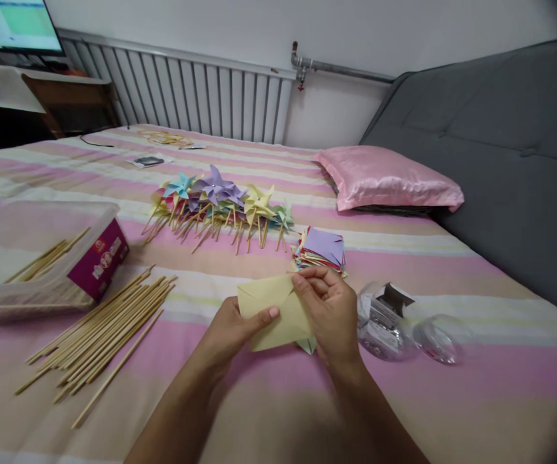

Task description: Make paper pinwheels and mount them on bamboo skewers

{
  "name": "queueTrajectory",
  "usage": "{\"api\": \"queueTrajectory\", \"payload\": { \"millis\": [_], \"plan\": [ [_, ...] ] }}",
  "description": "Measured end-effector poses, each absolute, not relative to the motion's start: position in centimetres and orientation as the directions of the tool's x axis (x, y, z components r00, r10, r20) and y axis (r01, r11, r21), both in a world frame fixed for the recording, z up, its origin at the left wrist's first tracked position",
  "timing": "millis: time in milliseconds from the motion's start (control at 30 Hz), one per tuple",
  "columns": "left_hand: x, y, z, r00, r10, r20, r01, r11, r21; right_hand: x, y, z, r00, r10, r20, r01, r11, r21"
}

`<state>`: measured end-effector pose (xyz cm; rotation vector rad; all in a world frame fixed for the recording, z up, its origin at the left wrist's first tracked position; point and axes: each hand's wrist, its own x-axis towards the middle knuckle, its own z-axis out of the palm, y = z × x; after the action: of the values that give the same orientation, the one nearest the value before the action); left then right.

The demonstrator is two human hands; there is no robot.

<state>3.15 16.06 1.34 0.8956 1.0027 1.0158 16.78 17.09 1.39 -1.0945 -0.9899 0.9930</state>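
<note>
A yellow square of paper [271, 316], with slits running in from its corners, is held up between both hands over the bed. My left hand [234, 332] grips its left side, thumb on the face and fingers behind. At the upper right corner, my right hand [329, 309] pinches the paper between thumb and fingers. Just beyond lies a stack of coloured paper squares [323, 246], a purple one on top. Part of a pale green paper piece [308, 345] shows under the yellow sheet. Farther back is a heap of finished pinwheels [215, 193] on wooden sticks.
Loose wooden sticks [109, 328] lie at the left beside a clear plastic box [41, 219] holding more. On the right are a round clear container with small boxes [384, 328] and a clear lid [436, 338]. A pink pillow [389, 177] rests near the grey headboard [500, 142].
</note>
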Motion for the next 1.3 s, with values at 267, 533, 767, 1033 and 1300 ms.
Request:
{"api": "queueTrajectory", "payload": {
  "millis": [267,533,767,1033,1300],
  "plan": [
    [3.1,16.2,1.9,0.124,0.956,-0.267,-0.393,0.294,0.871,17.3,17.7,1.7,0.249,0.959,0.139,-0.093,0.166,-0.982],
    [2.6,16.6,1.4,0.014,0.970,-0.244,-0.458,0.223,0.861,17.3,17.3,1.7,-0.193,0.976,-0.100,-0.182,-0.136,-0.974],
    [2.2,16.7,1.1,0.009,0.962,-0.274,-0.479,0.244,0.843,17.4,17.6,1.4,-0.102,0.989,-0.105,-0.144,-0.119,-0.982],
    [1.9,17.0,0.9,0.024,0.954,-0.299,-0.515,0.268,0.814,17.5,17.7,1.6,-0.087,0.991,-0.101,-0.103,-0.110,-0.989],
    [1.1,17.3,1.2,0.011,0.950,-0.312,-0.525,0.271,0.806,20.2,17.9,2.3,-0.202,0.966,0.159,0.098,0.181,-0.979]
  ]
}}
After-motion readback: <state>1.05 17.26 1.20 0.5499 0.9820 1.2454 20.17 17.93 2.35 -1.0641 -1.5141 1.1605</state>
